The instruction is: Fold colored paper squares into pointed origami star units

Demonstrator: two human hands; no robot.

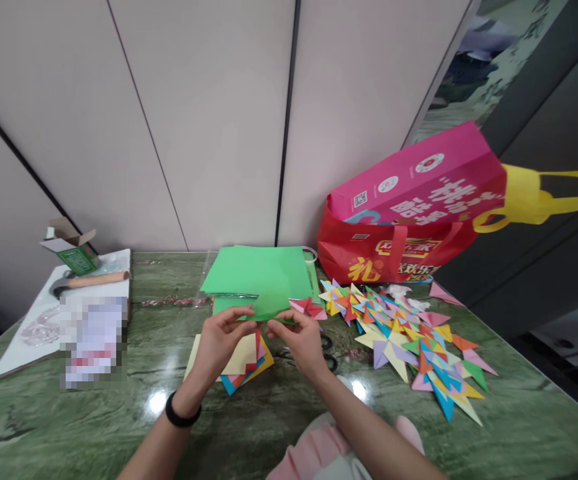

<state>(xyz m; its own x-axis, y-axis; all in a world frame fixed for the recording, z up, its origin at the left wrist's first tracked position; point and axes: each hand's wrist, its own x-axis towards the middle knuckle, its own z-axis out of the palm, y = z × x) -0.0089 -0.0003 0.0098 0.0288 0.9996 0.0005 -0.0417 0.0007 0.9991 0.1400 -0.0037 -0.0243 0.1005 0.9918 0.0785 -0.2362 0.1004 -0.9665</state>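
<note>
A piece of green paper is held up in front of me, its lower edge pinched at both sides. My left hand closes thumb and fingers on its left end. On the right end, my right hand does the same. Below my hands lie coloured paper sheets in cream, red, yellow and blue. Black-handled scissors rest partly hidden behind my right hand. Just behind it sits a red and pink folded paper piece. Larger green sheets lie at the back.
Many folded paper pieces are heaped to the right. Behind them stands a red gift bag with a pink box. At left, a white board carries a hammer and a small green box. Behind rises a panelled wall.
</note>
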